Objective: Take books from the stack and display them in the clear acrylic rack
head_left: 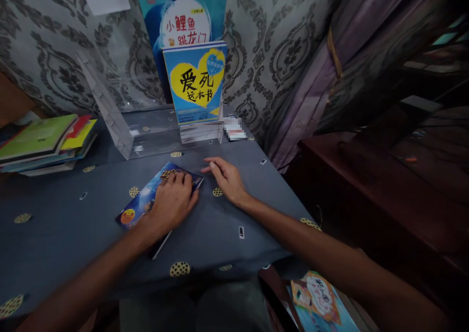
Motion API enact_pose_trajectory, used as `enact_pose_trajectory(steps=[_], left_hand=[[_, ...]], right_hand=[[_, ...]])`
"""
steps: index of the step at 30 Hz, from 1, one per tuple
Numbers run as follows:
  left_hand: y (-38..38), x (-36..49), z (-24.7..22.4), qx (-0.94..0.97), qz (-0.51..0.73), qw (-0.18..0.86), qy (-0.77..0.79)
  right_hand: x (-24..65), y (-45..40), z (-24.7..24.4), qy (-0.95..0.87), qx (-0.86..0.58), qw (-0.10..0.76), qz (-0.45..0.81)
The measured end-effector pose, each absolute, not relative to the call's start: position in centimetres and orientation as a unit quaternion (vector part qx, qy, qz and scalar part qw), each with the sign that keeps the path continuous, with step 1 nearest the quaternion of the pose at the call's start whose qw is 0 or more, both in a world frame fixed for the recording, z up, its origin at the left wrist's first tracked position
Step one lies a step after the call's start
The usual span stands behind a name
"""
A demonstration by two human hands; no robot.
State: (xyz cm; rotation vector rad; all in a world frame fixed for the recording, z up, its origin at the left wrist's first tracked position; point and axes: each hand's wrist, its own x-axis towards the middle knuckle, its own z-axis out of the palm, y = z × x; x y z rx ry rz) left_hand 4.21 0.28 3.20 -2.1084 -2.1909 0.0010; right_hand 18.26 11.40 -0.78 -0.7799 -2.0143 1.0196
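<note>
A blue book point(144, 202) with a round yellow-orange mark near one corner lies at a slant on the table. My left hand point(174, 197) rests palm down on its cover, fingers lying across the title, thumb along the right edge. The hand and wrist hide much of the cover. Just right of the book, my right hand point(225, 178) hovers at or touches the cloth; its thumb and fingers are apart and nothing is in them. Beyond both hands, a blue book with a yellow heart point(198, 85) stands upright in a clear acrylic rack point(126, 146).
A taller teal book point(183, 9) stands behind the heart book. Several books point(36, 139) are stacked at the left. A small blurred item point(235, 129) lies by the rack. Another picture book point(322, 302) sits below the table's front edge. Dark red furniture point(366, 190) stands right.
</note>
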Motion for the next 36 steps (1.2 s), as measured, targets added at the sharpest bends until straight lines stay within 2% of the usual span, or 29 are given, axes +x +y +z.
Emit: enact_pose_trajectory(steps=[7, 12, 14, 19, 26, 32, 36], left_hand=[[0.0, 3.8, 2.6, -0.703, -0.037, 0.046, -0.709], [-1.2, -1.5, 3.0, -0.779, -0.08, -0.072, -0.618], [-2.5, -4.5, 3.1, -0.763, -0.093, -0.103, -0.631], [-6.4, -7.9, 2.5, -0.693, -0.091, -0.078, -0.71], [-7.8, -3.7, 2.7, -0.679, -0.009, 0.064, -0.732], [-8.4, -1.0, 1.9, -0.797, -0.063, -0.023, -0.6], [-8.8, -0.2, 0.9, -0.799, -0.068, 0.006, -0.597]], right_hand=[[18.4, 10.5, -0.4, -0.837, -0.247, 0.332, 0.36], [18.8, 9.7, -0.9, -0.868, -0.24, 0.299, 0.315], [18.9, 8.9, -1.0, -0.879, -0.221, 0.289, 0.308], [18.5, 7.9, -1.4, -0.905, -0.189, 0.27, 0.269], [15.0, 11.6, -1.4, -0.914, -0.162, 0.257, 0.268], [15.0, 11.7, -2.5, -0.916, -0.14, 0.261, 0.269], [15.5, 11.1, -2.7, -0.925, -0.14, 0.242, 0.258]])
